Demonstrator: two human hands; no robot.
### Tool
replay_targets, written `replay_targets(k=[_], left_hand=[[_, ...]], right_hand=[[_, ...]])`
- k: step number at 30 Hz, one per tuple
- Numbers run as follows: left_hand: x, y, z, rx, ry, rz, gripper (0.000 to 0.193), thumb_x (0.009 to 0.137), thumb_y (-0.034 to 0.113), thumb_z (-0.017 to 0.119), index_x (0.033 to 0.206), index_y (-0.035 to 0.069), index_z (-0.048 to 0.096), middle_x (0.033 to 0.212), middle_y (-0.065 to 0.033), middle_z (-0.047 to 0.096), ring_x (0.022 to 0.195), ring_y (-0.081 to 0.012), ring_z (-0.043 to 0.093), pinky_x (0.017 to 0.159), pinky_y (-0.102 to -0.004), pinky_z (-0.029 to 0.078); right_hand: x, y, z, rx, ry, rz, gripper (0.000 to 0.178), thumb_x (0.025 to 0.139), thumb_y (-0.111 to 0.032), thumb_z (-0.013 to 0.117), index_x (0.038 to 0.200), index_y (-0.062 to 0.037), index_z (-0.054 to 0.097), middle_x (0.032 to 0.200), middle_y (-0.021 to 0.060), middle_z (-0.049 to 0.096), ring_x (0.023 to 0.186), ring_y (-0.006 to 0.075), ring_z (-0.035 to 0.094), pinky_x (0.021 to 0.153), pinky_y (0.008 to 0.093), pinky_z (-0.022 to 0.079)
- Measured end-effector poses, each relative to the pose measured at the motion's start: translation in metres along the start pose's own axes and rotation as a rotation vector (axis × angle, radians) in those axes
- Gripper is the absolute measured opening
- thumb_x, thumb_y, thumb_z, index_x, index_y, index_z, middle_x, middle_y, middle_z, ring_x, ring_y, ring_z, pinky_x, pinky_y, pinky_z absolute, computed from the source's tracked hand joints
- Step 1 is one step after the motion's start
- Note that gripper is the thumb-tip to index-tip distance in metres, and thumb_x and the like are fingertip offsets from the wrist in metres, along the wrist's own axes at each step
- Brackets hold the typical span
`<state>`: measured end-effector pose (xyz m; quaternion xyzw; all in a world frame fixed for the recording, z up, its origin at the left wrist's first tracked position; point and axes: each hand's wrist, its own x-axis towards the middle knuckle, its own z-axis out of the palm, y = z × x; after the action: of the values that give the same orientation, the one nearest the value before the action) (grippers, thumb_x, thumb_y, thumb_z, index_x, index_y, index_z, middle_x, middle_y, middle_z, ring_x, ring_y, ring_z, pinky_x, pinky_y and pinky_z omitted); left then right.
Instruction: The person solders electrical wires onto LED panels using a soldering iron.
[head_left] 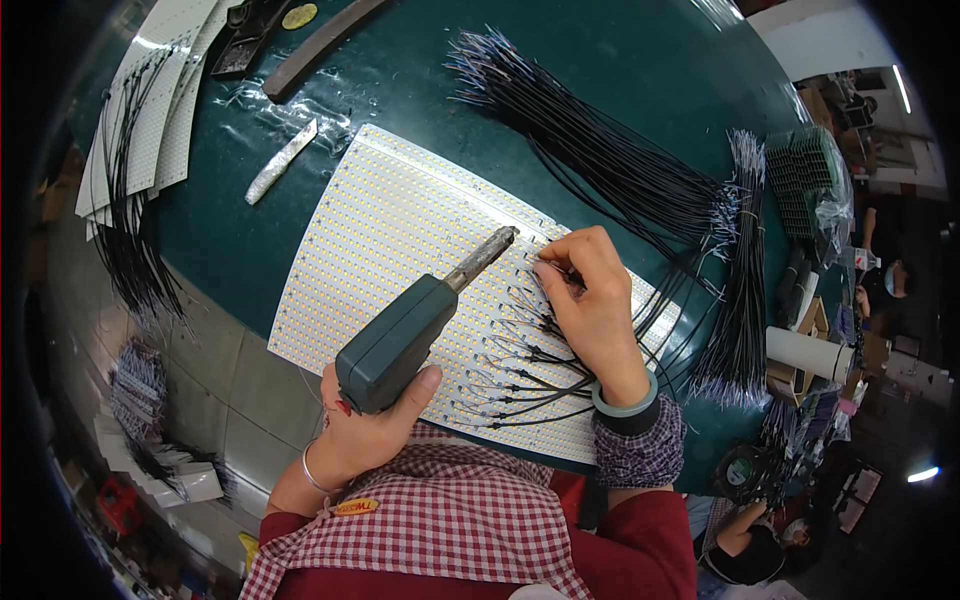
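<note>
My left hand [375, 420], at seven o'clock, is wrapped round the soldering gun [400, 338]; if that wrist sags, I judge the metal tip [506, 236] could scorch the white panel [365, 235] lying before me on the green table [400, 90]. The tip sits just beside my right fingertips, at their ten o'clock, so a small slip of either hand might burn me. The black wires [535, 387] fanned at the panel's five o'clock could snag my right cuff [640, 440] and get tugged loose. As for pose, my left hand tilts the gun toward half past one; my right hand [597, 300] arches in from three, thumb and forefinger nearly meeting, though whether they pinch a lead I cannot tell.
</note>
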<state>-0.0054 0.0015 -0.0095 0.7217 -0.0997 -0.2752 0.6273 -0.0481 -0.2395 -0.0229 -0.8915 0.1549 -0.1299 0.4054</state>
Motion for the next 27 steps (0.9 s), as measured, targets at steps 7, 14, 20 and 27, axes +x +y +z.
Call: replay_targets(k=[7,14,20,27], left_hand=[[0.0,0.002,0.0003,0.008,-0.001,-0.003,0.02,0.082,0.01,0.074,0.096,-0.003,0.067,0.078,-0.0055,0.068,0.065,-0.0075,0.058,0.058,-0.0227,0.047],[0.0013,0.0008,0.0008,0.036,0.005,0.101,0.019,0.082,0.01,0.074,0.095,-0.003,0.067,0.075,-0.0048,0.067,0.062,-0.007,0.057,0.055,-0.0226,0.045],[0.0003,-0.0035,-0.001,0.041,-0.001,0.076,0.02,0.082,0.012,0.074,0.095,-0.002,0.067,0.074,-0.0046,0.067,0.061,-0.0072,0.057,0.055,-0.0231,0.046],[-0.0005,0.0011,0.0012,-0.069,-0.044,0.013,0.026,0.081,0.009,0.074,0.103,-0.002,0.066,0.081,-0.0057,0.067,0.064,-0.0087,0.059,0.057,-0.0232,0.047]], right_hand=[[0.001,-0.0011,0.0021,0.006,0.031,-0.025,0.009,0.081,0.003,0.064,0.085,0.0028,0.056,0.085,0.0124,0.054,0.072,0.0241,0.061,0.063,0.0306,0.052],[0.0008,-0.0014,0.0031,0.0,0.082,0.021,0.008,0.078,0.003,0.065,0.082,0.0019,0.058,0.081,0.0104,0.055,0.067,0.0204,0.06,0.06,0.0291,0.05],[0.001,0.0007,0.0059,-0.032,0.129,-0.008,0.007,0.076,0.002,0.066,0.079,0.0013,0.06,0.079,0.0087,0.056,0.064,0.0169,0.059,0.055,0.027,0.047],[0.0006,0.0051,0.0056,0.037,0.118,0.072,0.006,0.075,0.002,0.066,0.079,0.0014,0.062,0.079,0.0072,0.058,0.064,0.0144,0.058,0.054,0.0251,0.045]])
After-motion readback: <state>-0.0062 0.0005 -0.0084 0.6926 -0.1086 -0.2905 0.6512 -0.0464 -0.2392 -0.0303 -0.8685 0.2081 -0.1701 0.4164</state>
